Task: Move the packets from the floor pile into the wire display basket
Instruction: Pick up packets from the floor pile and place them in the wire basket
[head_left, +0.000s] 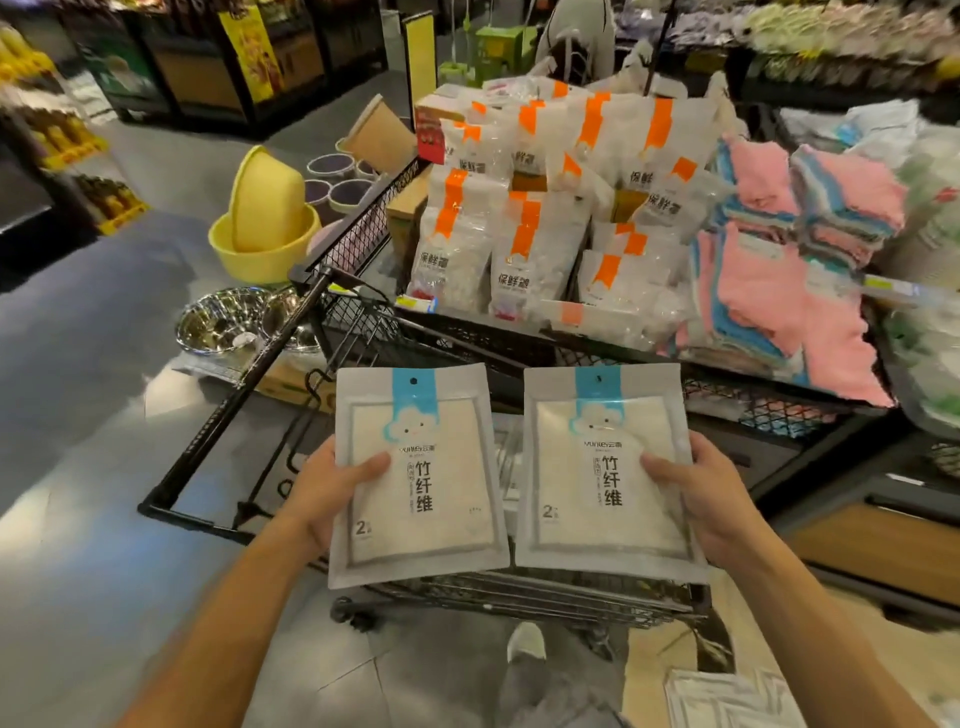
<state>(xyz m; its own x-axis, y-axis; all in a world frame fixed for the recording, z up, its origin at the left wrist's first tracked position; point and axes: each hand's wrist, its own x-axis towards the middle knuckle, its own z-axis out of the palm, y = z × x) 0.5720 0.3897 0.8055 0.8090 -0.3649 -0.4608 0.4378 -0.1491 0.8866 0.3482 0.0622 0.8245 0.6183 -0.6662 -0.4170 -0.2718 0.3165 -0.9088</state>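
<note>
Two packets, L hand (332, 496) fingers grasping left packet (415, 473), R hand (701, 493) grasping right packet (602, 467)

I was in a shop. Black wire display baskets (483, 332) stood in front of me, full of things to buy. One held many white bags with orange stripes (524, 244), all the same. Next to them sat piles of pink and blue cloths (779, 291). On the grey floor (78, 364) were yellow plastic tubs (265, 223) stacked together and shiny metal bowls (218, 322). Far back I saw dark shelves (62, 140) with rows of yellow goods and a tall yellow sign (249, 52). I held two matching packets (415, 478) with blue tops.
</note>
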